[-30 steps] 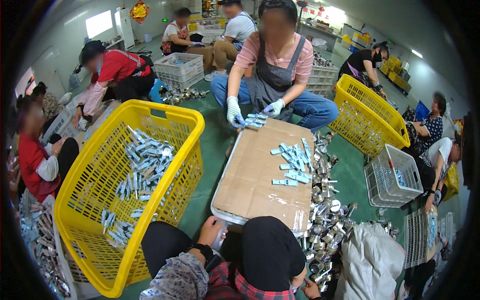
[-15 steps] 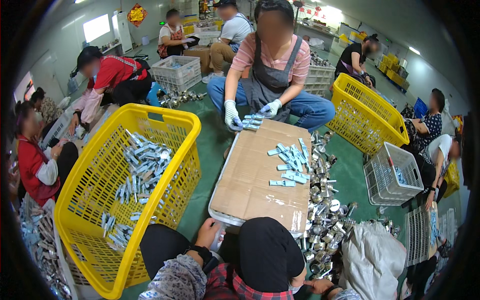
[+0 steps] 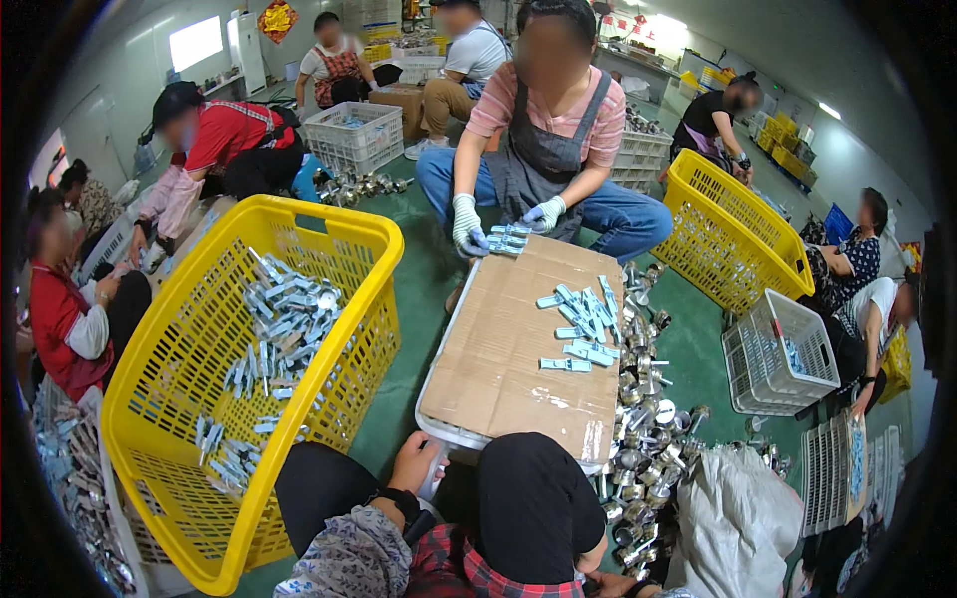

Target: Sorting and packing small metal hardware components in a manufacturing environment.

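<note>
A sheet of cardboard [image 3: 518, 349] lies on a white tray [image 3: 454, 434] at my knees. My left hand [image 3: 414, 463] is closed around a pale piece just under the tray's near left corner; I cannot make out what it is. Low beside my right knee, my right hand [image 3: 606, 584] is mostly hidden, and its fingers do not show clearly. On the cardboard's right side lies a loose pile of light-blue, clip-like pieces [image 3: 588, 314]. Across from me, a person's gloved hands [image 3: 469, 229] are at a small row of the same pieces [image 3: 506, 239] on the far edge.
At my left stands a large yellow basket [image 3: 384, 244] partly filled with blue and silver pieces [image 3: 289, 309]. Silver cup-shaped metal parts [image 3: 648, 468] are heaped on the floor right of the tray, beside a white sack [image 3: 738, 518]. Other people work around crates.
My right hand has drawn back left toward my knee, and less of it shows. The left hand keeps its place at the tray corner. The pile on the cardboard looks the same.
</note>
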`<state>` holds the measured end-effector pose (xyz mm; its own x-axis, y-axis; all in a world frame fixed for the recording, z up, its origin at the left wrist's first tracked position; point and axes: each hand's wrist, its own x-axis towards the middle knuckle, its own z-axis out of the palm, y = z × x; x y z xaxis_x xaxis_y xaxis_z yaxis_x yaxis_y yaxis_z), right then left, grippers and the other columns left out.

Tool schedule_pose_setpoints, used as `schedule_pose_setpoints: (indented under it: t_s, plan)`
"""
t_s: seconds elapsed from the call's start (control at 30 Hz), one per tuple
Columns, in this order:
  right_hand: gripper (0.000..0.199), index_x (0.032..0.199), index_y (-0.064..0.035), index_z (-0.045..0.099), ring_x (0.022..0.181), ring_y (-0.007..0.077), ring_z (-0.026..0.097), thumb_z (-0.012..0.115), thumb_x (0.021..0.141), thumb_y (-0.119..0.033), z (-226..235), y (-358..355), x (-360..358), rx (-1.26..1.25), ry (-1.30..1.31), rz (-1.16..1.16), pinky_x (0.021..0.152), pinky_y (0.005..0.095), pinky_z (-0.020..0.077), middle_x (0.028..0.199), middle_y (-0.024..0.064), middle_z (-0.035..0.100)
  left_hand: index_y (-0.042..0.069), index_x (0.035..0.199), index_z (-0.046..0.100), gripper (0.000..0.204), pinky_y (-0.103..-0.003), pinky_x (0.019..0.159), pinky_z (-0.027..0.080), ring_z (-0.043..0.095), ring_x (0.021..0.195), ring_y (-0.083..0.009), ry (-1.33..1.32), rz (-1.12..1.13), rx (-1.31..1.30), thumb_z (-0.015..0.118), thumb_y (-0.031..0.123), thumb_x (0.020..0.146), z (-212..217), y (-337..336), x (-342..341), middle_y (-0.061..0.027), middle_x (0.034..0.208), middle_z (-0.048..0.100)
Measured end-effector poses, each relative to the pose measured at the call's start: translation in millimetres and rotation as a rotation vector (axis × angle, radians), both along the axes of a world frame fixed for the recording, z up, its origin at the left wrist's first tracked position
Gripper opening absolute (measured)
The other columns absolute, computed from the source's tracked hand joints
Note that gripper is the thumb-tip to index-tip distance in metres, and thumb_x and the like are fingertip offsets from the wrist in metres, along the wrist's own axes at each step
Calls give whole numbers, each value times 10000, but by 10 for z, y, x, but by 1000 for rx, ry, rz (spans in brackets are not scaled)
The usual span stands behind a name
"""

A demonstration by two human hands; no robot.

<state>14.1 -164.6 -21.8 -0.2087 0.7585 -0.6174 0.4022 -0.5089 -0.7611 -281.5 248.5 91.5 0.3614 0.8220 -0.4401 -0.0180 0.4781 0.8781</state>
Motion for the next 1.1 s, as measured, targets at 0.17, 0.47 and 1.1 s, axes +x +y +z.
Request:
schedule_pose_setpoints:
  t_s: [0.17,0.47,1.1]
  plan:
    - [650,1158,-49,427,806,276,544,713,613,-257,219,104,-57,-212,-3,-65,741,388,447,877,158,562,55,965,483,162,-239,431,440,530,509,-136,22,15,3,477,135,825,57,-22,-25,-115,734,575]
    - [668,1194,-176,453,882,301,555,670,566,-105,454,358,8,-51,-557,466,718,382,442,1002,131,586,42,984,476,180,-246,439,453,571,566,-157,-11,35,5,473,118,821,35,-16,-16,-121,783,571]
    - [240,999,-43,603,620,110,521,590,771,-118,276,556,62,-644,-148,-505,492,258,410,716,16,586,44,985,486,180,-250,423,441,553,520,-146,23,44,-16,487,136,830,78,-28,-37,-99,733,575]
